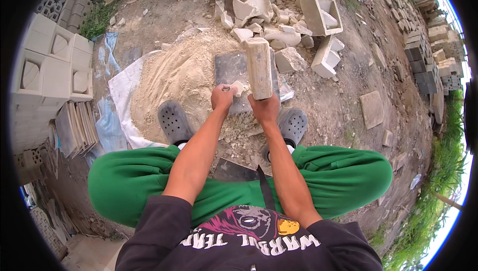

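Observation:
My left hand (223, 98) is closed around a small pale chunk of broken block (238, 89), held over a dark flat slab (228, 69). My right hand (265, 108) grips a mallet with a thick, worn, wood-like head (259, 68). The mallet's head is raised above the slab's right side, and its handle is hidden beneath the head and my fingers. A heap of crushed, sandy powder (174, 72) lies on a white sheet (124, 92) to the left of the slab.
Broken pale blocks (254, 7) are piled beyond the slab. My grey clogs (174, 121) stand either side of the work spot. Stacked moulded blocks (55, 62) and thin boards (77, 129) are at the left. Grey blocks (420, 62) and a flat stone (372, 109) lie at the right.

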Available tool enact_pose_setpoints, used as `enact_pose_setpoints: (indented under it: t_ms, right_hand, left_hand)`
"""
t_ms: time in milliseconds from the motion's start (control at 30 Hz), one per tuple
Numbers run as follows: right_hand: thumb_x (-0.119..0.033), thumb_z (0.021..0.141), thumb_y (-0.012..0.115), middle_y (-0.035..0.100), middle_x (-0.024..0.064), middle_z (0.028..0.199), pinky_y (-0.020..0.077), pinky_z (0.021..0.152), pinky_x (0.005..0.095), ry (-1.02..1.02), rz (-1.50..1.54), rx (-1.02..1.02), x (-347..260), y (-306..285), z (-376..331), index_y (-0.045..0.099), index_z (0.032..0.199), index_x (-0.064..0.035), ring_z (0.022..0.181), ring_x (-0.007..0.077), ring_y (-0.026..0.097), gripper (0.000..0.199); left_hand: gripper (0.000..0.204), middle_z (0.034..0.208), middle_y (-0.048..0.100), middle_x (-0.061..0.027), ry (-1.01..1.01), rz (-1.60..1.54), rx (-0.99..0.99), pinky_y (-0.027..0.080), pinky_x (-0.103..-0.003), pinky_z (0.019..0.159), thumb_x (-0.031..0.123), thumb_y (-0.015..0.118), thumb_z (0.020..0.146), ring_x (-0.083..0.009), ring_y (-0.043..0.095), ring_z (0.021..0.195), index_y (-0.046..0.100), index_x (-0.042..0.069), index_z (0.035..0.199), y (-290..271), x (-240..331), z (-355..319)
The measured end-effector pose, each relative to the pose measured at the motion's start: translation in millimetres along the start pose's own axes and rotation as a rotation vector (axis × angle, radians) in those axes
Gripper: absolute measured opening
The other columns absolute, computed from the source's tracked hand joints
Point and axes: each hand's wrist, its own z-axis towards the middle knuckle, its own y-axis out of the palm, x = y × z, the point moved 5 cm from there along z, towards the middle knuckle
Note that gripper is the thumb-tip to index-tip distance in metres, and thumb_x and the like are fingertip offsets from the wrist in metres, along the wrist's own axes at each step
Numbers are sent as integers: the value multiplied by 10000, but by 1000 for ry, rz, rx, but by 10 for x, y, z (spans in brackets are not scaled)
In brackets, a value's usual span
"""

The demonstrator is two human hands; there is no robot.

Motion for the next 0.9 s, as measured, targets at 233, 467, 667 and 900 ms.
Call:
enact_pose_setpoints:
  t_ms: [233,467,667,900]
  right_hand:
    - [-311,697,768,730,229,902,558,780,443,426,-78,-272,927,375,-271,731,985,-10,892,391,716,418]
    - [-265,747,751,713,242,829,548,725,454,184,-13,-69,271,125,-49,707,934,19,851,396,715,343]
    - [-295,740,734,714,254,878,552,765,462,187,-185,-121,393,167,-185,729,925,-1,904,405,707,348]
    - [-309,737,750,707,150,682,536,617,382,234,-212,-66,606,207,-203,726,864,22,601,266,698,355]
  left_hand:
    - [417,929,725,-123,-23,79,17,520,-353,720,307,826,779,-216,673,790,727,37,1082,-22,157,-81]
    - [424,1035,744,-131,18,93,40,531,-398,842,390,827,764,-295,709,953,738,117,1076,-79,-23,8]
    - [422,1037,746,-126,-32,125,32,535,-404,827,399,823,769,-298,709,957,742,130,1084,-39,116,-101]
    - [425,1035,749,-109,-23,167,75,534,-408,813,407,822,759,-286,710,945,744,139,1080,-95,141,-115]
